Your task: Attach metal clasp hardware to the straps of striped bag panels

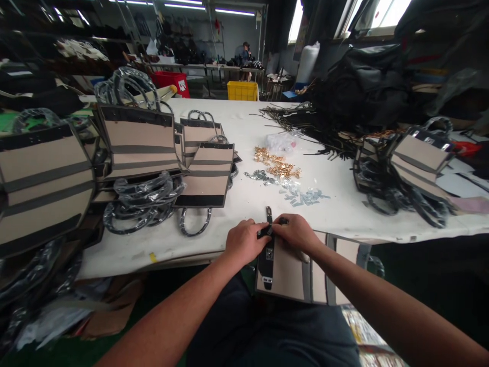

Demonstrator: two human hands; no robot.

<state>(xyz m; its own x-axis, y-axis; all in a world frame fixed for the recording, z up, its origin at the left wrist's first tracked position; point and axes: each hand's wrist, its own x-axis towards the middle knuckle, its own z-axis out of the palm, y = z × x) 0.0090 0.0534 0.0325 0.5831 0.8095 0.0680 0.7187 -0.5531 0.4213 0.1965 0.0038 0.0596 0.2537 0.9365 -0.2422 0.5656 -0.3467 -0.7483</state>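
A beige bag panel with dark bands (290,270) lies at the table's front edge, partly over my lap. Along its left side runs a black strap with metal fittings (268,265). My left hand (246,242) pinches a small black piece at the strap's upper part. From the right, my right hand (293,232) closes on the same black piece, fingertips nearly touching the left ones. The fingers partly hide the piece. Beyond the hands are grey metal strips (305,196), gold-coloured fittings (280,165) and small dark metal parts (262,176).
Bag panels with plastic-wrapped handles stand at the left (141,137) and right (420,153) of the white table (237,224). Black cords (324,132) spread at the back right. Further off are a yellow crate (242,90), a red bin (175,84) and a person (246,53).
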